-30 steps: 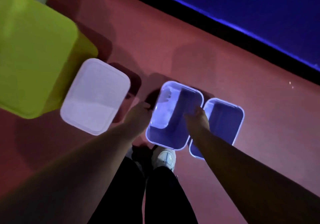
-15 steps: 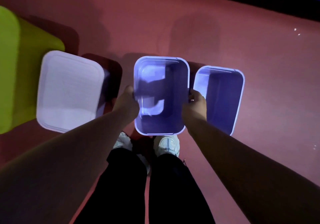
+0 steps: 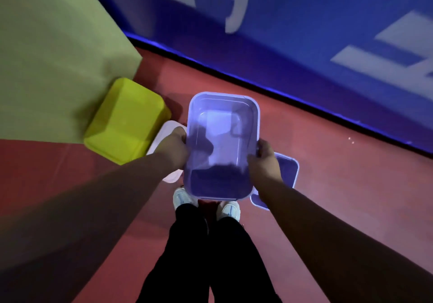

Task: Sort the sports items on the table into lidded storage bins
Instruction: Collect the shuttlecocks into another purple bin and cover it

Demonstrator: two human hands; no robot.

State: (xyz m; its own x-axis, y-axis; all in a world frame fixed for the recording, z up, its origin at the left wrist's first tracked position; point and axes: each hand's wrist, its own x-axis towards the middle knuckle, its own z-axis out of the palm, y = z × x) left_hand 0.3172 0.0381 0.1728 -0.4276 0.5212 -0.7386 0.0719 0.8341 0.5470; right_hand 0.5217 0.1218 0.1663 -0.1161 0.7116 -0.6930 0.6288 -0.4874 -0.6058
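— Nearest first?
— Black trousers (image 3: 206, 255) and white shoes (image 3: 230, 210), down on the red floor (image 3: 328, 173).
— Next up?
— Two bare arms, reaching out. Left grip (image 3: 174, 146) curled tight on the left long side of the clear bin (image 3: 220, 183). Right grip (image 3: 263, 159) curled tight on the right long side, thumb on the rim.
— Both closed on it, then?
— Yes, both holding the same bin, open side up.
— And where, that bin?
— Up between both grips, just past the shoes, covering part of two others.
— Which two?
— Under the right grip, a second open bin (image 3: 288, 169), down on the floor. Under the left grip, a white lid (image 3: 169, 177), mostly hidden.
— Farther off?
— Yellow bin (image 3: 124, 124), touching the white lid or just beside it, hard to tell. Behind that, a big green thing (image 3: 51, 56). Last of all, a blue wall (image 3: 304, 33) with white marks, all blurred.
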